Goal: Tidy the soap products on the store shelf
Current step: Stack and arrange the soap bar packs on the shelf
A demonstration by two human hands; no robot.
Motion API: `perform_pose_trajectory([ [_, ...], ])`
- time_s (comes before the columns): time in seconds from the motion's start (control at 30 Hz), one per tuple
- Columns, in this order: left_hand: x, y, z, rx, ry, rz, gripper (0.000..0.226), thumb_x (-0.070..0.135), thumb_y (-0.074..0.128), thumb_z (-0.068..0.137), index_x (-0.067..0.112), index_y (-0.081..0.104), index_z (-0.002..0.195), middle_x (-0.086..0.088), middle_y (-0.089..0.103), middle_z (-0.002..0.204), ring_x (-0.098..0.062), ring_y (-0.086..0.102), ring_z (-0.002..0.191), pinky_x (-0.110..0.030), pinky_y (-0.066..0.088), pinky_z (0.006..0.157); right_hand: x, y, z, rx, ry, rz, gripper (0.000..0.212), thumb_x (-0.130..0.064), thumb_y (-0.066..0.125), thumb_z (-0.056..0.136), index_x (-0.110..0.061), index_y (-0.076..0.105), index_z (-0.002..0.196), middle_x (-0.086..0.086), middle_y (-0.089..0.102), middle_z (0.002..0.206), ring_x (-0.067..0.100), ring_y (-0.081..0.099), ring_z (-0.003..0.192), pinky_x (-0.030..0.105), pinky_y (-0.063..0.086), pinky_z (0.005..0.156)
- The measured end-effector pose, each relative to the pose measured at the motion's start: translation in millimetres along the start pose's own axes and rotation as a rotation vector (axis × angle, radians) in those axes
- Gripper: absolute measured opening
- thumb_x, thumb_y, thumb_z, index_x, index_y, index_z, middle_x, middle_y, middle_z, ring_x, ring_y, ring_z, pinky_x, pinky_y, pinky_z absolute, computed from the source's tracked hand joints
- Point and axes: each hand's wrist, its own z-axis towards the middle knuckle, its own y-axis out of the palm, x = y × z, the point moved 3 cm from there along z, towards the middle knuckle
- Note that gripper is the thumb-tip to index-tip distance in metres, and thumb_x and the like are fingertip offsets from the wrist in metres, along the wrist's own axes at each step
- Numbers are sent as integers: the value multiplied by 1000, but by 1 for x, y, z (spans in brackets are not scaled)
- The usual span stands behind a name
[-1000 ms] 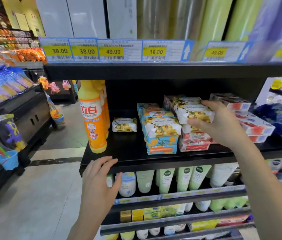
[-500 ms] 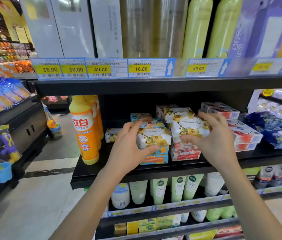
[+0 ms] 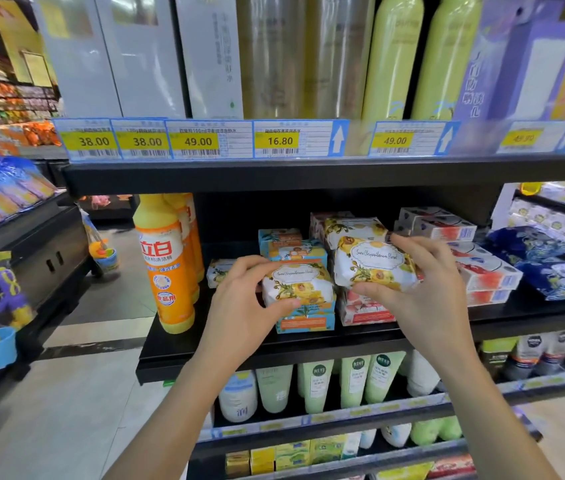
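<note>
Shop shelf: black middle shelf (image 3: 371,336) in a store aisle, price tags (image 3: 198,140) on the rail above.
Left floral pack (image 3: 296,285): white-yellow soap lying on top of the blue-orange box stack (image 3: 305,320), mid shelf.
Right floral pack (image 3: 372,263): same soap, tilted, over the pink box stack (image 3: 364,308); we can't tell if it rests there.
Left hand (image 3: 243,306): fingers + thumb curled round the left pack's near end.
Right hand (image 3: 426,289): pinches the right pack, thumb under, fingers over the top.
Changed: 1 s ago our left hand lay on the shelf edge w/ nothing in it; now it's up on a pack, so both hands hold soap.
Meaning: we judge both packs sit on the wrong piles and are about to come off, prob. to join the lone floral pack (image 3: 217,271).
Around: orange detergent bottle (image 3: 166,268) at left, red-white boxes (image 3: 488,271) at right.
</note>
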Motion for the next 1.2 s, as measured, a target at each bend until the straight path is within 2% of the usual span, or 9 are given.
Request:
perform_pose_trajectory([
  [0.17, -11, -31, -37, 74, -23, -59, 61, 36, 89, 74, 30, 67, 131, 24, 52, 129, 2, 56, 110, -7, 45, 90, -18, 12, -11, -56, -44, 69, 93, -57, 84, 55, -21, 63, 137, -15, 46, 125, -9, 39, 114, -6, 27, 89],
  [0.27, -26, -51, -65, 103, -68, -46, 62, 38, 88, 73, 34, 66, 131, 27, 53, 130, -1, 55, 115, -8, 43, 88, -35, 29, -23, -120, -80, 114, 91, -61, 81, 55, -23, 64, 136, -15, 47, 123, -5, 43, 115, -4, 28, 94],
  [0.4, -52, -72, -101, 117, -124, -26, 61, 37, 89, 69, 34, 69, 127, 25, 55, 130, -2, 59, 110, -8, 46, 85, -58, 62, -41, -216, -118, 148, 86, -56, 85, 58, -26, 63, 135, -14, 46, 126, -12, 41, 117, 4, 33, 99],
  [0.57, -87, -91, -129, 133, -214, 27, 62, 30, 93, 68, 28, 72, 126, 22, 56, 129, -1, 58, 105, -1, 40, 84, -82, 111, -60, -308, -143, 25, 90, -53, 89, 64, -17, 59, 142, -3, 48, 133, 18, 45, 131, 29, 37, 112],
  [0.7, -99, -101, -140, 146, -235, 67, 61, 30, 93, 69, 29, 71, 126, 21, 56, 128, 5, 55, 106, 2, 39, 81, -92, 146, -69, -380, -172, -132, 93, -53, 84, 74, -11, 50, 150, 2, 41, 143, 18, 33, 135, 20, 23, 111],
  [0.87, -106, -111, -146, 164, -235, 45, 61, 29, 93, 68, 28, 71, 126, 18, 58, 127, -1, 58, 104, -1, 41, 83, -91, 170, -73, -459, -127, -232, 96, -59, 76, 81, -8, 42, 153, 8, 39, 151, 26, 32, 143, 33, 32, 116],
  [1.03, -109, -111, -147, 169, -246, 41, 62, 34, 92, 69, 28, 71, 127, 17, 58, 127, -1, 57, 105, -1, 42, 82, -87, 179, -75, -534, -77, -256, 91, -63, 65, 87, -9, 37, 156, 10, 33, 163, 27, 32, 150, 36, 32, 118],
  [1.13, -108, -110, -147, 163, -235, 33, 62, 33, 92, 68, 28, 71, 127, 17, 59, 127, -1, 58, 105, -1, 42, 81, -86, 176, -80, -558, -83, -224, 83, -55, 65, 92, -12, 36, 157, 7, 26, 167, 24, 25, 153, 33, 27, 121],
  [1.2, -107, -109, -148, 159, -231, 28, 63, 31, 92, 68, 29, 71, 126, 19, 58, 127, 0, 57, 105, -1, 43, 81, -84, 172, -83, -522, -118, -198, 71, -42, 69, 95, -13, 43, 154, 5, 32, 164, 22, 28, 152, 32, 30, 119],
])
